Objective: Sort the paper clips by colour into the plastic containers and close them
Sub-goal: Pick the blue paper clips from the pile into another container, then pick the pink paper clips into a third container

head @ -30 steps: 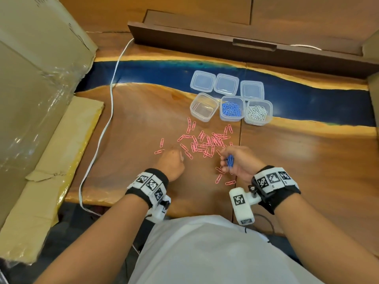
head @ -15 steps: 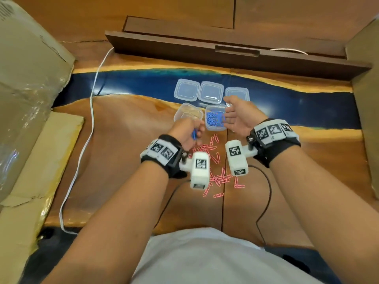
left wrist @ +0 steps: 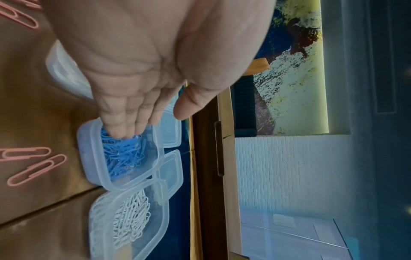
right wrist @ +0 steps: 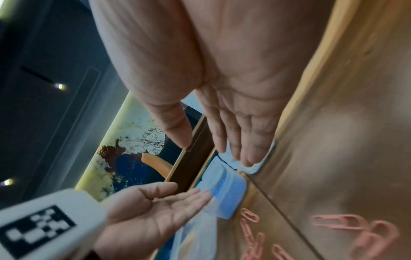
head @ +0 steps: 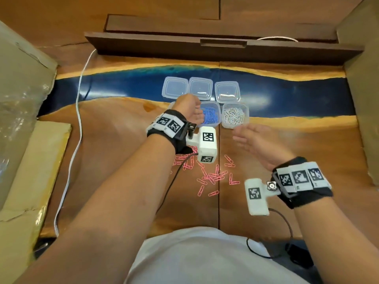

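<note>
Your left hand (head: 189, 108) is spread palm up, fingers straight, with its fingertips (left wrist: 124, 130) over the near corner of the container of blue clips (head: 211, 115); whether they touch the clips cannot be told. Nothing is pinched in it. Behind this hand, a 3rd container (head: 171, 104) shows only as a sliver, its contents hidden. Just right of your left hand stands the container of white clips (head: 234, 115), touching the blue one. Beyond your left hand's fingertips lie 3 clear lids (head: 201, 88) in a row on the blue band of the table (head: 114, 140). Your right hand (head: 258, 140) is flat and relaxed, fingers (right wrist: 251, 151) straight and close together, holding nothing; it hangs blurred above the table, just nearer to you than the white clips' container. The pink paper clips (head: 213, 175) lie scattered on the wood between your 2 wrists, some under the left wrist camera (head: 207, 144), all outside the containers. All visible containers stand uncovered
</note>
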Action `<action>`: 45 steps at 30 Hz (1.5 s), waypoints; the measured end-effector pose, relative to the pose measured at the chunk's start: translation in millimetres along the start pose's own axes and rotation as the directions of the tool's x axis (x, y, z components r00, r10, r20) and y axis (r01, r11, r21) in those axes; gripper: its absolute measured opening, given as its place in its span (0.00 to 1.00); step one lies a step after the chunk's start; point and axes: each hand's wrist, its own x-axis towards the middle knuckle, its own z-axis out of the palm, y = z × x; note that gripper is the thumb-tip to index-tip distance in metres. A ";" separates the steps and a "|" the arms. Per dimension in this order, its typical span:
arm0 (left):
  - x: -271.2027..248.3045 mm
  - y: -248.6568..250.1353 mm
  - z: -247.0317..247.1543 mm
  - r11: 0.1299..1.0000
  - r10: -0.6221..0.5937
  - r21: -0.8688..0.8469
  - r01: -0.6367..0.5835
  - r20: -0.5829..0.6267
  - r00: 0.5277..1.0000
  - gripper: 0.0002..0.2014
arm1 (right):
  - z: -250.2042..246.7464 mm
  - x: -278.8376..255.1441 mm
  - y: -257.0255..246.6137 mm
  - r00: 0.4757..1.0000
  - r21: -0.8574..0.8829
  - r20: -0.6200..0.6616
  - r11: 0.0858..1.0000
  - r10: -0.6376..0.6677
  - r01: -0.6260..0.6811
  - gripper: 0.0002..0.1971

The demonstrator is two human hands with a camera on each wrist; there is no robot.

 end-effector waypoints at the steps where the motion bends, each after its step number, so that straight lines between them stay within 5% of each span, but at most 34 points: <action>1: -2.3 -1.5 -2.5 1.000 0.024 -0.007 -0.024 0.013 1.000 0.20 | -0.5 -2.0 8.0 1.000 -0.076 0.006 0.997 -0.004 0.004 0.06; 5: -24.1 -16.7 -25.9 0.970 0.211 0.110 -0.216 0.052 0.976 0.12 | -4.7 -6.9 57.4 0.999 -0.584 0.001 0.811 0.053 -0.042 0.33; 8: -41.4 -40.9 -68.7 0.857 0.312 0.437 -0.275 -0.013 0.950 0.07 | 0.4 -18.4 89.1 0.996 -0.705 0.013 0.707 0.093 -0.057 0.46; 12: -50.4 -92.2 -139.9 0.594 0.421 0.804 -0.033 -0.275 0.865 0.14 | 27.1 -30.6 104.9 1.000 -0.700 0.019 0.714 -0.010 0.021 0.39; 15: -50.1 -120.4 -165.6 0.577 0.387 0.814 0.070 -0.348 0.854 0.25 | 50.7 -25.5 105.8 0.997 -0.653 0.036 0.754 -0.072 0.078 0.30; 20: -30.3 -130.5 -157.7 0.491 0.436 0.867 -0.079 -0.166 0.884 0.19 | 76.6 -5.4 88.4 0.973 -0.521 0.198 0.827 -0.123 0.210 0.16; 23: -26.9 -129.2 -144.1 0.432 0.441 0.885 -0.173 -0.040 0.897 0.16 | 80.0 9.0 66.7 0.951 -0.621 0.077 0.732 -0.299 0.281 0.15; 25: -25.8 -124.3 -136.4 0.373 0.517 0.899 -0.229 0.004 0.856 0.18 | 81.4 18.9 60.8 0.935 -0.739 0.082 0.608 -0.345 0.289 0.23; 27: -20.7 -117.2 -131.0 0.242 0.597 0.932 -0.268 0.074 0.799 0.23 | 87.5 22.7 61.4 0.938 -0.816 0.165 0.492 -0.305 0.304 0.30; 30: -10.6 -108.6 -124.8 -0.040 0.562 0.980 -0.197 0.185 0.806 0.32 | 97.4 15.8 72.3 0.919 -0.836 0.303 0.392 -0.253 0.383 0.36; 32: -8.0 -107.7 -121.8 -0.204 0.513 0.969 -0.137 0.225 0.829 0.34 | 102.5 6.6 81.6 0.879 -0.789 0.422 0.386 -0.223 0.477 0.36; 35: -10.7 -115.0 -119.4 -0.312 0.446 0.935 -0.167 0.300 0.843 0.36 | 100.4 -5.4 89.5 0.843 -0.707 0.476 0.462 -0.250 0.536 0.33; 39: -23.4 -130.4 -126.0 -0.312 0.417 0.909 -0.276 0.392 0.820 0.34 | 67.4 -10.5 91.9 0.927 -0.831 0.283 0.419 -0.248 0.366 0.38; 43: -32.5 -158.7 -140.3 -0.103 0.472 0.985 -0.138 0.170 0.865 0.33 | 61.5 -21.9 113.3 0.948 -0.930 0.306 0.187 -0.087 0.317 0.48; 45: -34.4 -175.4 -140.8 -0.130 0.441 0.988 -0.086 0.136 0.887 0.39 | 74.2 -24.9 119.5 0.921 -0.910 0.378 0.144 -0.099 0.389 0.49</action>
